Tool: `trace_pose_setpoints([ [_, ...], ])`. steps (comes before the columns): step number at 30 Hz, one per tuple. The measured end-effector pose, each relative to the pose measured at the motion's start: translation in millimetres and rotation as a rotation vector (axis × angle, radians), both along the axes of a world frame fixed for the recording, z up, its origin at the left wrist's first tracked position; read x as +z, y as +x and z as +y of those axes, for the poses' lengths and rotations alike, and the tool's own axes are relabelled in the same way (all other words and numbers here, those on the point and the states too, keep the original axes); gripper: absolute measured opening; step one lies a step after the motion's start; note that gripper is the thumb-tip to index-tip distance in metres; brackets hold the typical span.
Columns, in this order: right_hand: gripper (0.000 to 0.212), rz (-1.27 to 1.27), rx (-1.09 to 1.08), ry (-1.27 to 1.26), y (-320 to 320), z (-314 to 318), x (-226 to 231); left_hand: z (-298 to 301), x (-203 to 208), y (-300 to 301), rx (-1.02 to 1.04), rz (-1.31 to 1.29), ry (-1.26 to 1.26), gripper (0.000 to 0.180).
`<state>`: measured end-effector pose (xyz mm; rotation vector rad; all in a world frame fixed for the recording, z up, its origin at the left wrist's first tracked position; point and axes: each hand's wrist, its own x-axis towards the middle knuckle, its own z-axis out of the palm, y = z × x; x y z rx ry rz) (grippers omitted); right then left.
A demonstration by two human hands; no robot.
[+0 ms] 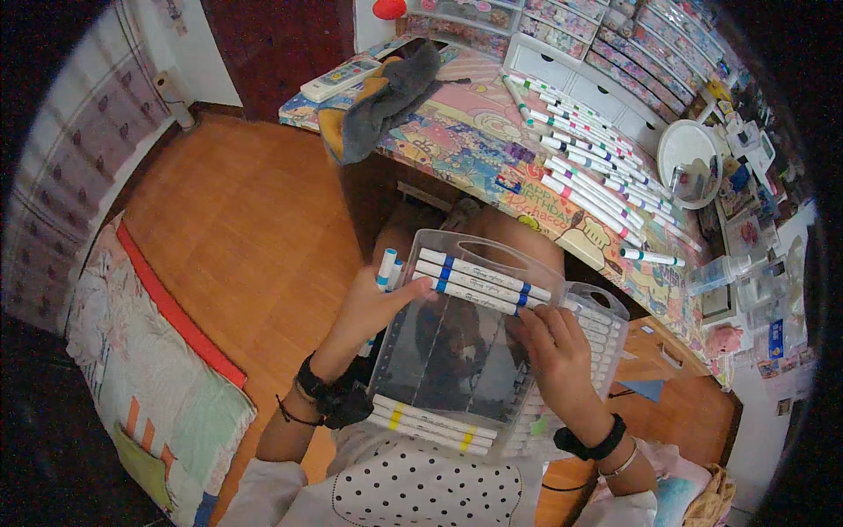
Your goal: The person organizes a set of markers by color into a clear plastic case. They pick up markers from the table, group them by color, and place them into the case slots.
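Observation:
A clear plastic marker case (457, 369) lies open, tilted over my lap. Along its far end sit several white markers with blue bands (483, 283), and white markers with yellow bands (430, 426) line its near end; the middle is bare. My left hand (378, 303) is closed at the case's left edge, with blue-capped markers (387, 268) sticking up from its grip and its thumb on the end of the lowest blue-banded marker. My right hand (555, 351) has its fingertips closed on that marker's other end. The case's other half (606, 307), holding a ribbed insert, is partly behind my right hand.
Many loose white markers (597, 167) lie spread on the patterned desk (474, 114) ahead. A grey and yellow cloth item (386, 101) hangs over the desk's left edge. Drawers (562, 75) and a round white dish (685, 149) stand behind; bedding (158, 369) is at left.

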<state>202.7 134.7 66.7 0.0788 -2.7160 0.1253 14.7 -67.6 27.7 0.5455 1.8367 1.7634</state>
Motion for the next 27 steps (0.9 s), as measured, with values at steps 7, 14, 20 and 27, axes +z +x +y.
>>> trace_pose_setpoints([
  [7, 0.04, 0.023, 0.051, -0.035, -4.6, 3.3, -1.2, 0.6, -6.2, -3.6, -0.061, -0.044, 0.013, 0.023],
  [14, 0.039, 0.051, 0.098, -0.044, -7.4, 6.4, -5.7, -3.7, -13.2, -6.9, -0.103, 0.02, 0.013, 0.024],
  [20, 0.029, 0.034, 0.104, -0.114, -11.6, 5.2, 12.7, -5.1, 2.6, -5.6, -0.033, 0.176, 0.016, 0.026],
  [27, 0.028, -0.119, 0.228, -0.741, -7.0, -34.8, 66.7, -43.5, 84.2, 21.5, 0.048, -0.06, 0.394, 0.02],
])
